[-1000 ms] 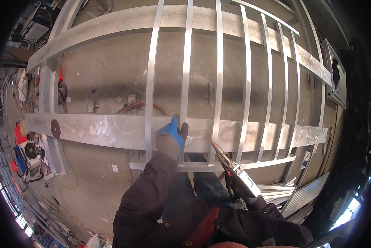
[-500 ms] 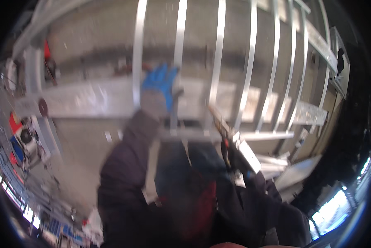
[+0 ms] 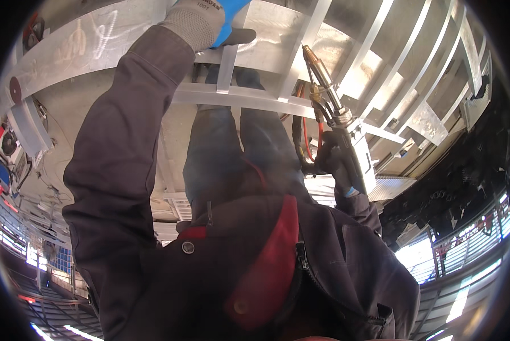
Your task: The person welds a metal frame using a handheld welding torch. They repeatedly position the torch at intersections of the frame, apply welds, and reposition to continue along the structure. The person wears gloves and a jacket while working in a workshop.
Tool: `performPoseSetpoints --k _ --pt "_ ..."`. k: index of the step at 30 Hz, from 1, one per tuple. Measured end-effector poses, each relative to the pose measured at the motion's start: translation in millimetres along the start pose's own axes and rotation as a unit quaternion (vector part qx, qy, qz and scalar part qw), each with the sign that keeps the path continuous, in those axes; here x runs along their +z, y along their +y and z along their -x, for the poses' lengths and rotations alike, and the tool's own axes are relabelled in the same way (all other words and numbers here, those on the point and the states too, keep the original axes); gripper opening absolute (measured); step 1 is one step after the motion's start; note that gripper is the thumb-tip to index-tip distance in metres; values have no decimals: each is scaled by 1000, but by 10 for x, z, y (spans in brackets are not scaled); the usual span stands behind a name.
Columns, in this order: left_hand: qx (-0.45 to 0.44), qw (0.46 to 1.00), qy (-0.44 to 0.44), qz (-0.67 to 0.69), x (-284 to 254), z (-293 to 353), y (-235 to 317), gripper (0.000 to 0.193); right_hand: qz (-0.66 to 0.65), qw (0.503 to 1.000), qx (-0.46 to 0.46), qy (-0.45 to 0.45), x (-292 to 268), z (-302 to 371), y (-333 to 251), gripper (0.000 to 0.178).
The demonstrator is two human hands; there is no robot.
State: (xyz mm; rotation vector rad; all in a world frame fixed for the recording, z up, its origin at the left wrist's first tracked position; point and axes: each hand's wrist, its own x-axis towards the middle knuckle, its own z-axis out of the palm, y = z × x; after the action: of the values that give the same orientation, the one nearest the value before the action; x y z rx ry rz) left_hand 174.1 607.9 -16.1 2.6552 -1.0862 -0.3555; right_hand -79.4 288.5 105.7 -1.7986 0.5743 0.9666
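Observation:
My right hand (image 3: 337, 162), in a dark glove, is closed round a handheld welding torch (image 3: 357, 142) with a white and black body. The torch points up and away, its brass-coloured nozzle (image 3: 313, 59) in front of a metal slat of the frame. My left hand (image 3: 204, 25) wears a grey and blue glove and reaches to the top edge. Its thumb stretches out over a slat (image 3: 227, 68) of the aluminium frame; the other fingers are mostly cut off by the picture's edge.
A broad metal beam (image 3: 56, 65) runs under the slats. Red and black hoses (image 3: 307, 139) hang beside the torch. At the left stands a red, white and blue machine (image 3: 7, 145). A thin rail (image 3: 255, 98) crosses in front of my legs.
The view has tilted down toward my body, so the frame and my left hand sit higher in the picture. The torch, blurred before, now shows clearly, still in my right hand.

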Motion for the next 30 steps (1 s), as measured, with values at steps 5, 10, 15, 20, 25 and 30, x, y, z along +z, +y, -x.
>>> performPoseSetpoints --k 5,10,15,20,25,30 --pt "-11 1000 -6 13 25 60 11 95 13 998 -56 29 55 -22 102 57" --pt "-1 1000 10 -17 78 111 -9 96 49 999 16 -13 21 -21 48 54" --pt "-13 998 -35 -49 81 128 58 99 40 994 -103 6 32 -56 -171 73" --pt "-43 988 -138 -53 -109 57 149 102 31 997 -71 23 -355 127 -414 86" --pt "-55 983 -171 -49 -263 -12 211 103 56 998 -26 -14 -1284 321 -596 49" --pt "-60 981 -178 -52 -335 71 261 106 -589 732 321 -121 -1777 76 -611 47"
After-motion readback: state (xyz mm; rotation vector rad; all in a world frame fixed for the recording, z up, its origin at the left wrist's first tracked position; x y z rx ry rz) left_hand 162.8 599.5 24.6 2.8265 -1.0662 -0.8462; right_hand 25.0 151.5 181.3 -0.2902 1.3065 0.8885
